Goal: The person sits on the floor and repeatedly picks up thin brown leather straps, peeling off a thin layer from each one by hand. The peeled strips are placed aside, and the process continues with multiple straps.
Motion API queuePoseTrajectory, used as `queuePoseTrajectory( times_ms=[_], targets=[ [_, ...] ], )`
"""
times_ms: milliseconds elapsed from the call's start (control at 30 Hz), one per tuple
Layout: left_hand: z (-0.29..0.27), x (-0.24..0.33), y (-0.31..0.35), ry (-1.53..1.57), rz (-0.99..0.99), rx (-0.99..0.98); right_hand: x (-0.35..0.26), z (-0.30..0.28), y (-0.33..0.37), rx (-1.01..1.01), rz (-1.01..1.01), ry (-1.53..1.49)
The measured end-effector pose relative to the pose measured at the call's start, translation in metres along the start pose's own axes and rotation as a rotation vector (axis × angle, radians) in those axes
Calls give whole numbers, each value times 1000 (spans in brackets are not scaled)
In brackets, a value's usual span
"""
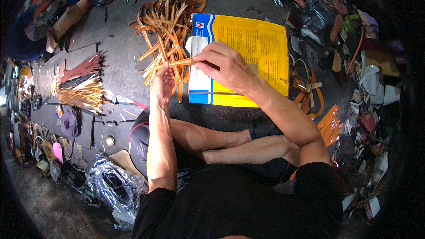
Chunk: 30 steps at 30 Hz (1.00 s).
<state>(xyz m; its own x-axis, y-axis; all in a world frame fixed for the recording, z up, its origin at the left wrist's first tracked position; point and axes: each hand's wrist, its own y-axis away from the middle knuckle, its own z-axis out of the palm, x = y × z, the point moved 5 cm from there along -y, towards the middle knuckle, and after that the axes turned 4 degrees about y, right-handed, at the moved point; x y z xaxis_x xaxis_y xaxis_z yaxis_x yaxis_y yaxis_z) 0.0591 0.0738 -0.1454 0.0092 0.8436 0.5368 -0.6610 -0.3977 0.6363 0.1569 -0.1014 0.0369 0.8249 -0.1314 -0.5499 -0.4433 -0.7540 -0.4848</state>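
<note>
At yellow board's [265,48] edge — tan strip [180,63]

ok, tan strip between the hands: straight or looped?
Straight: the tan strip runs without a loop from the left hand's fingertips to those of the right hand. How taut, cannot tell.

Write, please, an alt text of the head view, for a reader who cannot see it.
A seated person in black holds a shiny tan strip between the left grip and the right grip, at the left edge of a yellow, blue and white panel. A loose pile of similar strips lies beyond; brown, black and golden strips lie farther left.
</note>
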Motion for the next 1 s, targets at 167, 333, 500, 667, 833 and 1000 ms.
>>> queuePoseTrajectory(
  times_ms=[167,333,500,667,833,1000],
  targets=[
    [44,0,38,474,-69,-114,3,2,0,33,-33,42],
    [79,0,72,-112,165,-191,2,7,-2,28,-66,22],
    [70,4,58,-113,120,-189,5,2,0,-2,-51,16],
    [54,6,48,-160,99,-116,7,-1,4,-15,-71,42],
    [42,9,38,-172,93,-136,5,0,-4,-9,-115,49],
    [39,11,34,-190,80,-120,7,-6,3,0,-114,75]
  ],
)
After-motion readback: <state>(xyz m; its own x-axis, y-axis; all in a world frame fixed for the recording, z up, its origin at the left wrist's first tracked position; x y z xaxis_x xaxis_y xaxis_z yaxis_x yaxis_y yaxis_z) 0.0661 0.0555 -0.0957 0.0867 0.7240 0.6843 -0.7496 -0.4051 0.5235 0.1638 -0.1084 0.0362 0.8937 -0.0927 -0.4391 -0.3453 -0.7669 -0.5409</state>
